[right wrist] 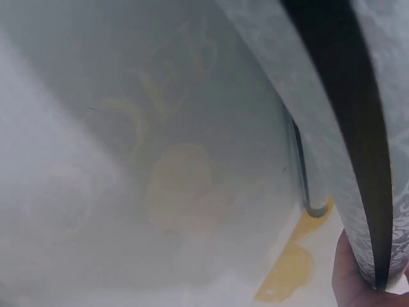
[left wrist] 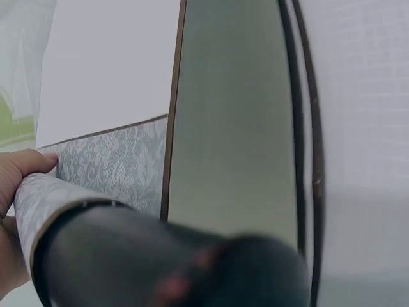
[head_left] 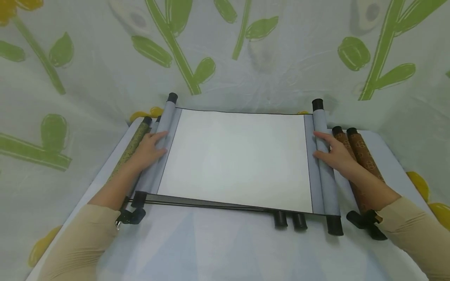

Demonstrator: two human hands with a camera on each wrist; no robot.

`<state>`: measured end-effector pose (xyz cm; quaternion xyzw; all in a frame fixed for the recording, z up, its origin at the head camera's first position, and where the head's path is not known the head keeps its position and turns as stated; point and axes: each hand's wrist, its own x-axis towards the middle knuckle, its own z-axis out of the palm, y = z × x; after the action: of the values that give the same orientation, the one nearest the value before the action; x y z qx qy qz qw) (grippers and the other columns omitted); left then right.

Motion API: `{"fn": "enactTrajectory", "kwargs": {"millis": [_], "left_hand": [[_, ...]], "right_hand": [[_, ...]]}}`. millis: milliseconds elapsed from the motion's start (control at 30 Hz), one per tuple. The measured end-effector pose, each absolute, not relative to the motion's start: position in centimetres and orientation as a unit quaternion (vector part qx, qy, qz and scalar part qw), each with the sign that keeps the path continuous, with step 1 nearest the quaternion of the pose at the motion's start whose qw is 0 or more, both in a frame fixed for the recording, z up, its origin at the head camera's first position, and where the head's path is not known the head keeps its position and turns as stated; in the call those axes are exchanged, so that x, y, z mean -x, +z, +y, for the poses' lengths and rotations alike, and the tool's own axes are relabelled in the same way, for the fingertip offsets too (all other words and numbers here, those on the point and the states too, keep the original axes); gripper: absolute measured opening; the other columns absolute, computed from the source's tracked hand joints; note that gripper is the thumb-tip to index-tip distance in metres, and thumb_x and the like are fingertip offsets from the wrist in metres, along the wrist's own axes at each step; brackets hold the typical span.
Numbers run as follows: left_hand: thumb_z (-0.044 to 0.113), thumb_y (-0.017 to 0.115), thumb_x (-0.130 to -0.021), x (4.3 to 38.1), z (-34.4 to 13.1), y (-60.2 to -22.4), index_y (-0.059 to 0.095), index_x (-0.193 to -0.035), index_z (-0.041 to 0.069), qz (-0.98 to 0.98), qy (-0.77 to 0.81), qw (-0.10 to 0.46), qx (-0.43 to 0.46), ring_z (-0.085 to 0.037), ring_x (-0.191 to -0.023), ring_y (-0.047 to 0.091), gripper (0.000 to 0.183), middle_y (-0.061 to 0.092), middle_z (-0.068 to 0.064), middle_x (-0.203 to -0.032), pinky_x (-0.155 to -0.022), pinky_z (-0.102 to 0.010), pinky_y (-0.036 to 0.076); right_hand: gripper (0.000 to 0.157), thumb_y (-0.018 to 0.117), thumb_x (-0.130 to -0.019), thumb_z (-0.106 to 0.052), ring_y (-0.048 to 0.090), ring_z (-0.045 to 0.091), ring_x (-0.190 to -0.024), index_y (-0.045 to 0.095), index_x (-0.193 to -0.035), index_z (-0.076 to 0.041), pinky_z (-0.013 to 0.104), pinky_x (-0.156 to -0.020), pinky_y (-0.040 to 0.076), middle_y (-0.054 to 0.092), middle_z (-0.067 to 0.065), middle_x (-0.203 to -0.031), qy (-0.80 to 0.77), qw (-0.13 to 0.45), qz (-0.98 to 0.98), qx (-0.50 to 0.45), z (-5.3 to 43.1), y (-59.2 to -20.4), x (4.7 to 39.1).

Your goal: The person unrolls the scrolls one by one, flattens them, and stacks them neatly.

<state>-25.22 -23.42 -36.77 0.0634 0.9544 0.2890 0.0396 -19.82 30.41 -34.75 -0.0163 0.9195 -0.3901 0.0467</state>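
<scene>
A hanging scroll lies spread between my two hands, its white blank panel [head_left: 239, 160] framed by pale grey-blue patterned borders. My left hand [head_left: 145, 150] grips the left roller [head_left: 170, 113], with the thumb on the border side. The right hand [head_left: 335, 152] holds the right roller [head_left: 327, 183], thumb and fingers curled over it. Black caps show at the roller ends. In the left wrist view, fingers [left wrist: 29, 161] wrap the patterned roll beside its dark end cap [left wrist: 115, 256]. In the right wrist view, the hand [right wrist: 358, 281] grips the patterned scroll from below.
A green rolled scroll [head_left: 131, 146] lies left of the left hand. Brown patterned rolled scrolls [head_left: 365, 154] lie under and beside the right forearm. Black roller ends [head_left: 280, 219] poke out below the spread scroll. A plant-printed curtain [head_left: 263, 78] hangs behind the table [head_left: 225, 249].
</scene>
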Motion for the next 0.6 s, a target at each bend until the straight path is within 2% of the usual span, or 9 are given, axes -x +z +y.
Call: {"fn": "enactTrajectory", "kwargs": {"millis": [600], "left_hand": [[0.019,0.049,-0.096,26.0,-25.9,-38.6,0.024,-0.15,0.014,0.962,0.265,0.066,-0.021,-0.055,-0.133,0.019,0.06,0.013,-0.036,-0.147,-0.1,-0.068,0.025]], "right_hand": [[0.07,0.054,-0.092,-0.004,0.009,0.045,-0.14,0.016,-0.151,-0.007,0.065,-0.106,0.019,0.003,0.024,-0.156,-0.453,0.097,0.886,0.004,28.1,-36.9,22.5]]}}
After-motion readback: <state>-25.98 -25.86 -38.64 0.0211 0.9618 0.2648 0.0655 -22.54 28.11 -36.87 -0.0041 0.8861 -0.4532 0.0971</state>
